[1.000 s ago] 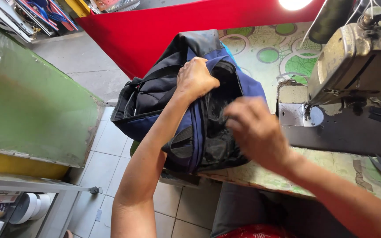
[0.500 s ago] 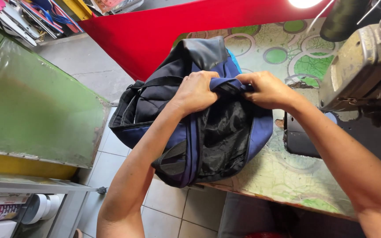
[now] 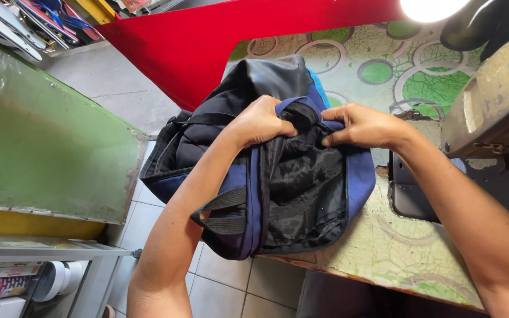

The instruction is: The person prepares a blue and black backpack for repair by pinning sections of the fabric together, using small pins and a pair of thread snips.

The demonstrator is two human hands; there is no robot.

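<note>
A black and navy blue backpack lies on the left end of a table covered in a green patterned cloth, part of it hanging over the edge. Its black inner lining faces up. My left hand grips the bag's top rim and a blue strap. My right hand pinches the same rim just to the right. The two hands sit close together at the bag's upper edge.
An old sewing machine stands at the right on a dark base. A lamp shines above. A red panel lies behind the table. A green metal counter stands at the left over shelves. Tiled floor below.
My right hand has moved from the bag's lower right up to its top rim beside my left hand. Both now grip the rim, and the bag's lining lies more spread out.
</note>
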